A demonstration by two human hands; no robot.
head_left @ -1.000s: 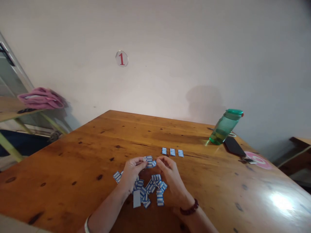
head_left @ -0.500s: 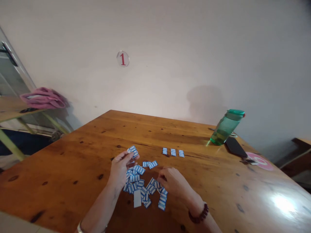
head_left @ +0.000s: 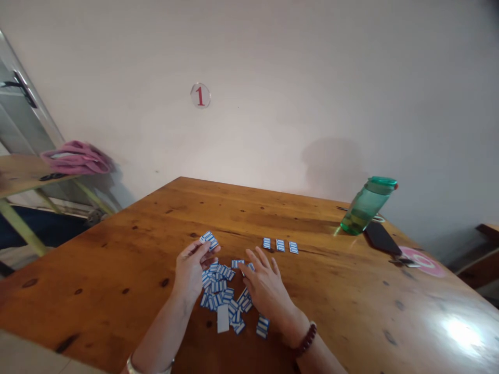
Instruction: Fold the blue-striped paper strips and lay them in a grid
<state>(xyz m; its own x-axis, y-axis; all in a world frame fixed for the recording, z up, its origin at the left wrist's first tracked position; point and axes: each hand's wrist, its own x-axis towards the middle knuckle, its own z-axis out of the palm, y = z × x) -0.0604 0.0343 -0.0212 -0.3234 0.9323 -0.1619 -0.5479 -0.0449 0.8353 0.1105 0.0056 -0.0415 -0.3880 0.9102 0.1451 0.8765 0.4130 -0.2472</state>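
Observation:
My left hand [head_left: 190,270] pinches one or more small blue-and-white striped cards [head_left: 209,240] between thumb and fingers, raised above the table. My right hand [head_left: 265,283] is open, its fingers spread over a striped card [head_left: 251,267] at the upper right of the pile; whether the fingertips touch it I cannot tell. Under and between both hands lies a loose, overlapping pile of such cards [head_left: 217,286]. A plain white card [head_left: 223,318] lies at the near side of the pile. Further off, three striped cards [head_left: 280,245] lie in a spaced row.
The wooden table [head_left: 117,254] reaches to the wall. At the right stand a green bottle [head_left: 368,205], a dark flat object like a phone [head_left: 381,239] and a pink round sticker [head_left: 423,261]. A pink cloth [head_left: 78,157] rests on a side table at the left.
My right hand has moved left and away from me, its fingers opening out from a curled pose. The left hand still holds its striped cards. The view has shifted slightly.

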